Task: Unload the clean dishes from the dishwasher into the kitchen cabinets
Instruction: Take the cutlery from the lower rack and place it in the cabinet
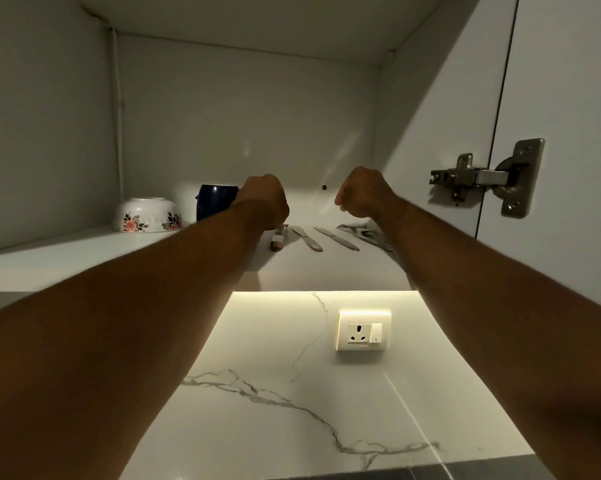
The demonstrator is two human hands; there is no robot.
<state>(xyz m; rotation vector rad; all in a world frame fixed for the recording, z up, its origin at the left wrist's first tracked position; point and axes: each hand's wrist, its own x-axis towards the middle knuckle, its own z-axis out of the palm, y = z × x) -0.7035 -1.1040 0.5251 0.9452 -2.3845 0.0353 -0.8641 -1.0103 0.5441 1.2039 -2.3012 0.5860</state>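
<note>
Placement step: steel cutlery (337, 239) lies in row on white cabinet shelf (84, 251); we keep handles outward, gaps even. Our left hand (264, 199) curls over brown-handled utensil (277, 241), right hand (365, 194) fisted apart; grips hidden, cannot tell.

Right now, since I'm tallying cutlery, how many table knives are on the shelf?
2: left knife beside the left hand, right knife next to the forks. That hand may hide more.

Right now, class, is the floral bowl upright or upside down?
Upside down: the floral bowl sits wide rim down, its narrow foot on top.
</note>
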